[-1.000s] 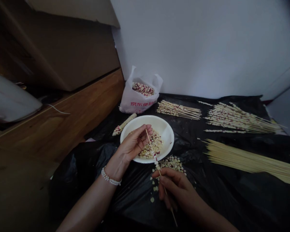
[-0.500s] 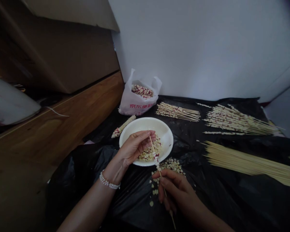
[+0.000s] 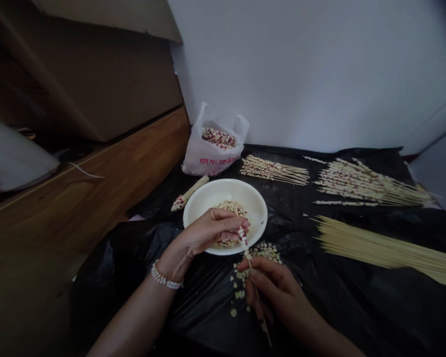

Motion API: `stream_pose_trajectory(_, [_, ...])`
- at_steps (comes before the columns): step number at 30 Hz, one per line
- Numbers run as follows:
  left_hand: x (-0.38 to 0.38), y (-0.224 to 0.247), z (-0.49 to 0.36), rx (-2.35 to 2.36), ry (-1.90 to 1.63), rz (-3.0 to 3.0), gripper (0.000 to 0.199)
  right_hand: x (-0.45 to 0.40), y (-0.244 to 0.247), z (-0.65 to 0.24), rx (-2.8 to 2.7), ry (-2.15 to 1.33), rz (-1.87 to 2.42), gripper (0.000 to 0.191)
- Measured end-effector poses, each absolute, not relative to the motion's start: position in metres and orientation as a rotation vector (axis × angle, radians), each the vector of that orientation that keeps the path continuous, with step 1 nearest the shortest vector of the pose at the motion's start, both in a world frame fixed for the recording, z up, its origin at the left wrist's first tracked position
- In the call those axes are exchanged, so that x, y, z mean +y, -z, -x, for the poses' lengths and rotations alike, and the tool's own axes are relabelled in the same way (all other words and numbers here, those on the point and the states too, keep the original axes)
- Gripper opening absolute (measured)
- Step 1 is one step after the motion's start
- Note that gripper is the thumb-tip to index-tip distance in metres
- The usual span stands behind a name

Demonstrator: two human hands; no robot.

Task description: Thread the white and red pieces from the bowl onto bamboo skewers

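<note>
My right hand [image 3: 273, 287] is closed around a thin bamboo skewer [image 3: 257, 292], whose lower end sticks out below the fingers. White and dark red corn kernels [image 3: 244, 240] are threaded along the skewer's middle. My left hand [image 3: 210, 232] pinches the skewer just above those kernels, over the near side of a white bowl [image 3: 258, 203]. Whether a loose kernel sits in that pinch is hidden by the fingers. Loose red and white kernels [image 3: 230, 206] lie in the bowl. More pale kernels [image 3: 269, 252] are scattered on black plastic sheeting [image 3: 204, 292] beside my right hand.
Behind the bowl stands a white plastic bag [image 3: 211, 161] of corn cobs. A partly stripped cob [image 3: 189, 193] lies left of the bowl. Rightward are two piles of kernel-threaded skewers [image 3: 275, 171] [image 3: 360, 183] and a bundle of bare skewers [image 3: 379, 245]. A cardboard box [image 3: 126, 79] rises at left.
My left hand has moved down the skewer to the threaded kernels, with its fingers drawn closer together. My right hand keeps its hold, almost in the same place.
</note>
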State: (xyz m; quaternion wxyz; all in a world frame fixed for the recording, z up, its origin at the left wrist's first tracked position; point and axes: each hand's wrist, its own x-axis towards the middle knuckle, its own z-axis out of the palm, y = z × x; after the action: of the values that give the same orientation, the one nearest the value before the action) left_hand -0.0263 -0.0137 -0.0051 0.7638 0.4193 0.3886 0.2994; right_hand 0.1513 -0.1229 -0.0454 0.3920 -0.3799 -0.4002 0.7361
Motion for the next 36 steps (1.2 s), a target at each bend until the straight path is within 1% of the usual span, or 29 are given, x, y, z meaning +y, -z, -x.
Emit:
stream_pose_trajectory(3, [-0.014, 0.007, 0.026, 0.841, -0.608, -0.963, 0.031, -0.121, 0.044, -0.152, -1.008, -1.861, 0.973, 0.033])
stream_pose_trajectory(7, [-0.015, 0.008, 0.024, 0.814, -0.671, -0.883, 0.036, -0.119, 0.043, -0.153, -1.006, -1.831, 0.991, 0.036])
stream_pose_trajectory(12, [-0.012, 0.004, 0.02, 0.812, -0.764, -0.72, 0.032, -0.118, 0.043, -0.154, -1.01, -1.829, 0.999, 0.035])
stream_pose_trajectory(15, [-0.007, 0.001, 0.022, 0.852, -0.965, -0.521, 0.025, -0.119, 0.043, -0.154, -1.002, -1.844, 0.996, 0.036])
stream_pose_trajectory(16, [-0.005, 0.0, 0.023, 0.869, -1.048, -0.436, 0.029, -0.12, 0.043, -0.154, -1.0, -1.85, 0.994, 0.036])
stream_pose_trajectory(17, [-0.003, 0.0, 0.025, 0.882, -1.12, -0.355, 0.041, -0.12, 0.043, -0.153, -1.0, -1.855, 0.993, 0.037])
stream_pose_trajectory(18, [-0.001, 0.0, 0.028, 0.884, -1.173, -0.292, 0.057, -0.12, 0.043, -0.153, -0.998, -1.863, 0.992, 0.038])
stream_pose_trajectory(20, [0.001, 0.001, 0.032, 0.864, -1.226, -0.229, 0.083, -0.12, 0.044, -0.153, -0.991, -1.876, 0.997, 0.039])
stream_pose_trajectory(21, [0.001, 0.001, 0.033, 0.849, -1.228, -0.222, 0.09, -0.12, 0.044, -0.152, -0.99, -1.882, 1.0, 0.04])
stream_pose_trajectory(22, [0.001, 0.002, 0.033, 0.836, -1.222, -0.219, 0.093, -0.12, 0.044, -0.152, -0.991, -1.886, 1.004, 0.04])
stream_pose_trajectory(23, [0.001, 0.003, 0.032, 0.827, -1.209, -0.216, 0.092, -0.12, 0.044, -0.152, -0.995, -1.887, 1.006, 0.04])
stream_pose_trajectory(24, [0.001, 0.003, 0.031, 0.825, -1.193, -0.208, 0.087, -0.12, 0.044, -0.152, -0.999, -1.887, 1.006, 0.039])
stream_pose_trajectory(28, [0.002, 0.003, 0.027, 0.873, -1.178, -0.152, 0.048, -0.121, 0.043, -0.153, -1.005, -1.888, 0.994, 0.036])
stream_pose_trajectory(30, [0.003, -0.001, 0.028, 0.917, -1.213, -0.107, 0.04, -0.121, 0.044, -0.153, -1.008, -1.886, 0.992, 0.035])
stream_pose_trajectory(32, [0.003, -0.005, 0.03, 0.945, -1.219, -0.072, 0.044, -0.122, 0.044, -0.153, -1.012, -1.885, 0.995, 0.034])
stream_pose_trajectory(36, [0.002, -0.009, 0.033, 0.85, -1.167, -0.151, 0.061, -0.122, 0.045, -0.153, -1.016, -1.894, 0.985, 0.035])
